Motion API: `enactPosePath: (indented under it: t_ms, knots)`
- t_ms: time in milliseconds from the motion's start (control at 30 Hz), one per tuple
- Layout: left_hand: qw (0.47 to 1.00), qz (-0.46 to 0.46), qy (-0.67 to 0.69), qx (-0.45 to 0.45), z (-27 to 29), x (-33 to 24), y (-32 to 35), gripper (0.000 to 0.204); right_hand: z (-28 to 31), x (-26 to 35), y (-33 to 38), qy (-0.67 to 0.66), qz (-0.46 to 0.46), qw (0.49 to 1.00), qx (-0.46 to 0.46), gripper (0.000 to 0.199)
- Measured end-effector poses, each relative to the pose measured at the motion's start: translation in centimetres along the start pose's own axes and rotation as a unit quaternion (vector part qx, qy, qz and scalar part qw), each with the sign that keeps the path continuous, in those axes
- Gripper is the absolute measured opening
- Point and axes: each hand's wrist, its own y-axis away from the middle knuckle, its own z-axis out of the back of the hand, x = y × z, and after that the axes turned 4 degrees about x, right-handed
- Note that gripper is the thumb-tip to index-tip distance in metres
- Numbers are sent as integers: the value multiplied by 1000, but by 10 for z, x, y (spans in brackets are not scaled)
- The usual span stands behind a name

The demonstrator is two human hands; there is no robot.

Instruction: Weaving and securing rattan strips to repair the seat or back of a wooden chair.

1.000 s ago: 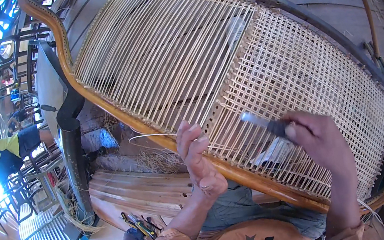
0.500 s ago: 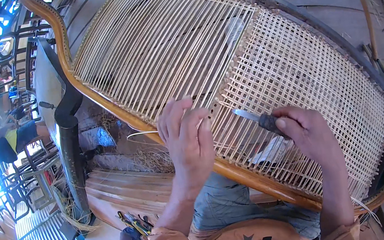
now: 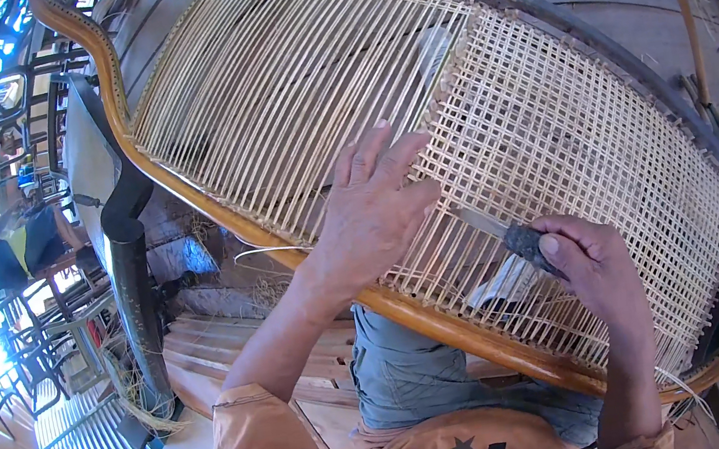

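Here, the loosely spread left hand (image 3: 376,212) hides part of the cane panel (image 3: 587,146), and at four o'clock from it the right hand (image 3: 594,267) firmly grips a knife (image 3: 529,246), whose tip I hardly distinguish.

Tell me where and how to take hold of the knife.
The knife is probably best gripped by its dark handle, coming from the lower right, where the right hand holds it. The handle is thicker than the bare blade, which points up and left toward the left hand, so that end is better avoided.
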Motion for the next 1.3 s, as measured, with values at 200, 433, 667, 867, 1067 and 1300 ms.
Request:
enactPosePath:
  t_ms: [200, 433, 667, 867, 1067, 1300]
  knots:
    - [997, 6, 80, 4, -5, 6, -5, 10, 7, -3, -11, -17, -40, 999, 8, 27]
    - [994, -5, 112, 15, -4, 9, -7, 10, -1, -5, -23, 30, 22, 998, 47, 25]
    - [979, 73, 132, -135, 3, 1, 14, 13, -3, -8, -3, 25, 38, 999, 12, 29]
    - [985, 105, 42, -134, -18, -30, 31, 17, 49, -47, 91, -171, 22, 958, -227, 38]
    - [977, 94, -103, -164, -13, -54, 34, 20, 79, -76, 191, -193, 27, 942, -272, 36]
    - [994, -45, 98, -14, -29, -163, 34, 23, 79, -94, 216, -149, -35, 973, -175, 34]
